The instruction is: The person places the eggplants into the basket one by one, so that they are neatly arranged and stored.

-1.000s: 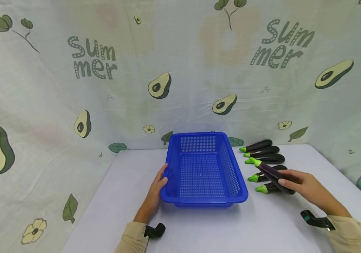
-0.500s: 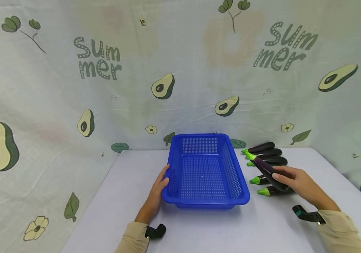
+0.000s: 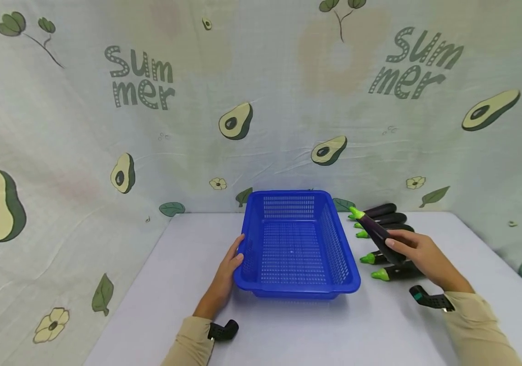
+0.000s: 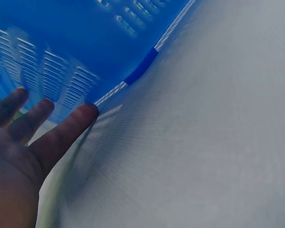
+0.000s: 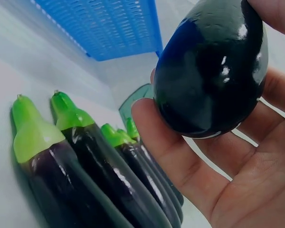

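A glossy dark purple eggplant (image 3: 374,230) with a green stem end is gripped at its thick end by my right hand (image 3: 421,254). It is raised and tilted over the row, its green tip beside the basket's right rim. In the right wrist view the eggplant's rounded end (image 5: 211,71) sits between thumb and fingers. My left hand (image 3: 224,277) rests against the left side of a blue plastic basket (image 3: 295,288), which holds nothing. Seen from the left wrist, the fingers (image 4: 61,135) are fairly straight and touch the basket's perforated outer wall (image 4: 52,76).
Several more eggplants (image 3: 402,272) lie in a row on the white table (image 3: 297,333), right of the basket, green ends toward it. A printed cloth (image 3: 283,117) with avocados and lettering hangs behind. Each wrist wears a black strapped device (image 3: 430,299).
My right hand has moved left and slightly up with the eggplant, bringing its green end nearer the basket rim. The left hand and basket stay put; the head view has shifted slightly.
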`<state>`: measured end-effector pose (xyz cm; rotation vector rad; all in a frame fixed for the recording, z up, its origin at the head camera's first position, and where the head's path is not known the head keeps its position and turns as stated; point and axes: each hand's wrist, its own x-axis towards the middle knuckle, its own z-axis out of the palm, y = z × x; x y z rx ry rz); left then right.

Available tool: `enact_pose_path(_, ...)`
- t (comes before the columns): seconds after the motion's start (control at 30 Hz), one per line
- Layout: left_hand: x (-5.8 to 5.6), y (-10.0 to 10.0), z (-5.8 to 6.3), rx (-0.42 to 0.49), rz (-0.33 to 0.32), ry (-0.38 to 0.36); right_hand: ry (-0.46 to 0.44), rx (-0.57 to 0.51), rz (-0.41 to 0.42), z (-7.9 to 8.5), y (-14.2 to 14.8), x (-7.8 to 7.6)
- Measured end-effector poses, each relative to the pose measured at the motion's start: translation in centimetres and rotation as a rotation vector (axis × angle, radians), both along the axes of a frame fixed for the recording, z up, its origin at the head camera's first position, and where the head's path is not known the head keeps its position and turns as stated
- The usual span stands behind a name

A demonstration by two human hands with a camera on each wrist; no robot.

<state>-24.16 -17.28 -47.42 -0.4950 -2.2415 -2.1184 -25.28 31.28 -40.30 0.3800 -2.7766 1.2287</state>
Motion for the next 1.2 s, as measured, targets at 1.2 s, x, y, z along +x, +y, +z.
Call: enact_pose_path(1.2,0.1,0.1,0.0,-0.002,0.001,-0.011,-0.044,-0.338,0.115,1.0,-4.8,-3.0)
